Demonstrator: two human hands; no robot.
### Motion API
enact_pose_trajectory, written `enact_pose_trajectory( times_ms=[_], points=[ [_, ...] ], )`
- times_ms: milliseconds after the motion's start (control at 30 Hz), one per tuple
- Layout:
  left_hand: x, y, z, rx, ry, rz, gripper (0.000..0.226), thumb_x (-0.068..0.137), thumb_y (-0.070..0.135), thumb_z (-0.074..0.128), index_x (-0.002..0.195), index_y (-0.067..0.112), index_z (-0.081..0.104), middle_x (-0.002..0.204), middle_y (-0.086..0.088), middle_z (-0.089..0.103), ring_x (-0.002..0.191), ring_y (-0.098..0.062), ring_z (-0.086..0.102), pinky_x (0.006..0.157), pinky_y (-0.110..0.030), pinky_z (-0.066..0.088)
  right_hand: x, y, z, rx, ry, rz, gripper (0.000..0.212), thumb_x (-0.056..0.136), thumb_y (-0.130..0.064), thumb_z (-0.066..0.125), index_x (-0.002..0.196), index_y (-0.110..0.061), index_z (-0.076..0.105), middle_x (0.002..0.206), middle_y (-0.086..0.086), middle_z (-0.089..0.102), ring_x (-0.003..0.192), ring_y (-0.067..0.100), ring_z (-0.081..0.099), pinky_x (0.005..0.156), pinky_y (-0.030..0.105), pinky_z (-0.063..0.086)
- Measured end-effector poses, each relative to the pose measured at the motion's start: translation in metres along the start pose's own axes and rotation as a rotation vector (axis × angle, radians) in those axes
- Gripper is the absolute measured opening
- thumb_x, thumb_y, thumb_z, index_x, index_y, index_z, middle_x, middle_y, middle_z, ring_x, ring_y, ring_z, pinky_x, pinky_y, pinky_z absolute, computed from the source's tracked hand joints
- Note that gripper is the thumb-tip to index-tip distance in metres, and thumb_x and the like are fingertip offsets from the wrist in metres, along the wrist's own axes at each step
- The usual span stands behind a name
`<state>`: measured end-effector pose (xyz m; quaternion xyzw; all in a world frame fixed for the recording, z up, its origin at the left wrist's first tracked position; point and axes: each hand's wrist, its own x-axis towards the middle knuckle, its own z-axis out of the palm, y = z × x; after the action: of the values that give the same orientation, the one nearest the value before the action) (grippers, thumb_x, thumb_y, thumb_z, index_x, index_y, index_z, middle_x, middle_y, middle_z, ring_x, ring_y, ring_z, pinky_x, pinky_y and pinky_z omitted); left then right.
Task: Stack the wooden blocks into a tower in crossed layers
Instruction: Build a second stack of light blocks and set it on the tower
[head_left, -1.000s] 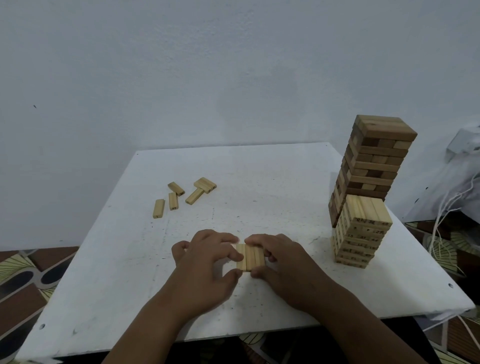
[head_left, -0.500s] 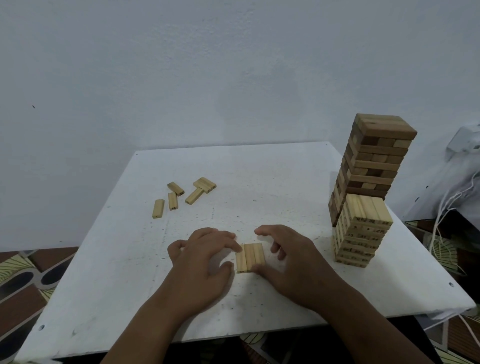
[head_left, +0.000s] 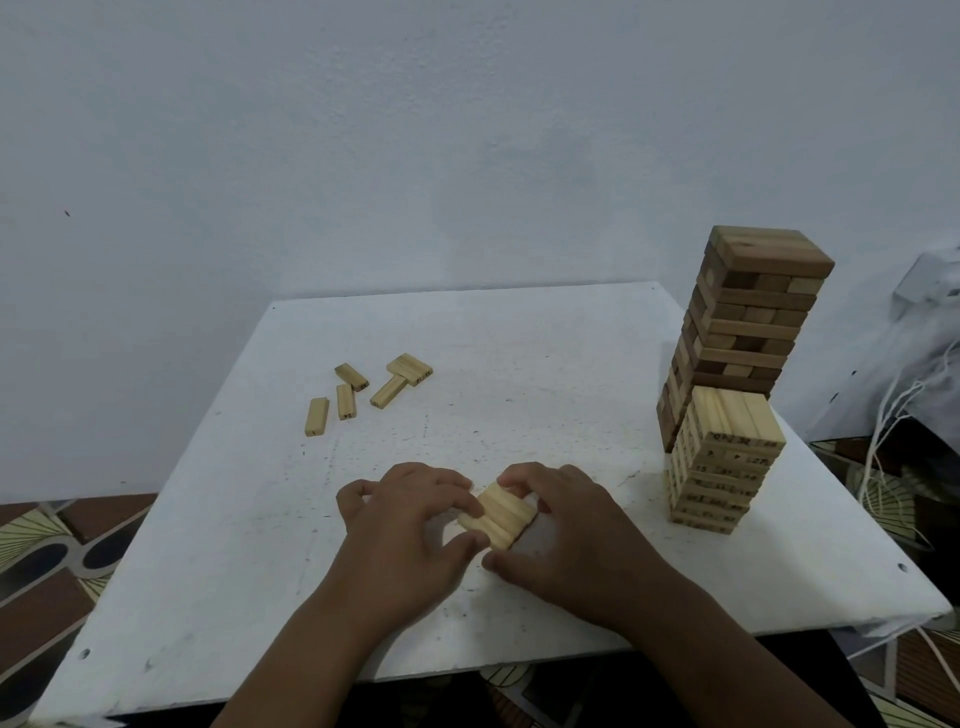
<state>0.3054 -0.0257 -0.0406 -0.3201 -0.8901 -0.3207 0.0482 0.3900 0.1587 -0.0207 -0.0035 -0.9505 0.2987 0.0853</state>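
Low centre of frame: left hand (head_left: 410, 525) and right hand (head_left: 566, 525) both curl fingers round a small row of pale blocks (head_left: 501, 514), tilted, near the white table (head_left: 519, 364) front edge. Pale tower (head_left: 724, 462) stands at right, close to the table's right edge, dark tower (head_left: 748, 322) just behind it. Loose blocks (head_left: 369, 392) lie left of centre; bare tabletop lies between them and the towers.

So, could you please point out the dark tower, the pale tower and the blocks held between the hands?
dark tower (head_left: 748, 317): head view, front face, mid-height.
pale tower (head_left: 719, 467): head view, front face with printed numbers.
held blocks (head_left: 501, 512): head view, top face of the row.
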Motion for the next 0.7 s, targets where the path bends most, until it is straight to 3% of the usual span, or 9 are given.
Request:
enact_pose_trajectory(
  times_ms=[233, 433, 600, 700],
  points=[
    [-0.001, 0.003, -0.004, -0.021, -0.039, 0.043, 0.023, 0.071, 0.061, 0.065, 0.090, 0.049, 0.066, 0.114, 0.039, 0.056, 0.121, 0.009, 0.042, 0.099, -0.049, 0.031, -0.003, 0.005, 0.002, 0.016, -0.002, -0.006, 0.048, 0.072, -0.047, 0.063, 0.117, -0.043, 0.046, 0.108, -0.018, 0.050, 0.101, 0.002, 0.046, 0.087, 0.027, 0.046],
    [-0.002, 0.004, -0.009, -0.035, -0.063, 0.051, 0.029, 0.068, 0.050, 0.066, 0.097, 0.047, 0.066, 0.119, 0.037, 0.054, 0.126, 0.008, 0.039, 0.100, -0.045, 0.025, -0.002, 0.006, 0.003, 0.013, -0.022, -0.038, 0.049, 0.072, -0.045, 0.060, 0.120, -0.041, 0.047, 0.112, -0.019, 0.054, 0.107, 0.002, 0.047, 0.095, 0.029, 0.039],
    [-0.003, 0.002, -0.008, -0.014, -0.086, 0.062, 0.031, 0.069, 0.053, 0.066, 0.099, 0.048, 0.065, 0.120, 0.039, 0.053, 0.128, 0.010, 0.036, 0.100, -0.043, 0.022, -0.004, 0.007, -0.007, -0.022, 0.024, -0.047, 0.051, 0.071, -0.046, 0.068, 0.119, -0.039, 0.049, 0.102, -0.032, 0.046, 0.101, -0.005, 0.042, 0.091, 0.025, 0.037],
    [-0.003, 0.000, -0.007, -0.020, -0.087, 0.059, 0.032, 0.068, 0.054, 0.066, 0.100, 0.048, 0.064, 0.120, 0.040, 0.054, 0.128, 0.012, 0.035, 0.101, -0.040, 0.019, -0.004, 0.009, -0.007, -0.025, 0.014, -0.036, 0.049, 0.071, -0.046, 0.068, 0.117, -0.039, 0.049, 0.102, -0.030, 0.047, 0.100, -0.003, 0.043, 0.091, 0.026, 0.039]
  ],
)
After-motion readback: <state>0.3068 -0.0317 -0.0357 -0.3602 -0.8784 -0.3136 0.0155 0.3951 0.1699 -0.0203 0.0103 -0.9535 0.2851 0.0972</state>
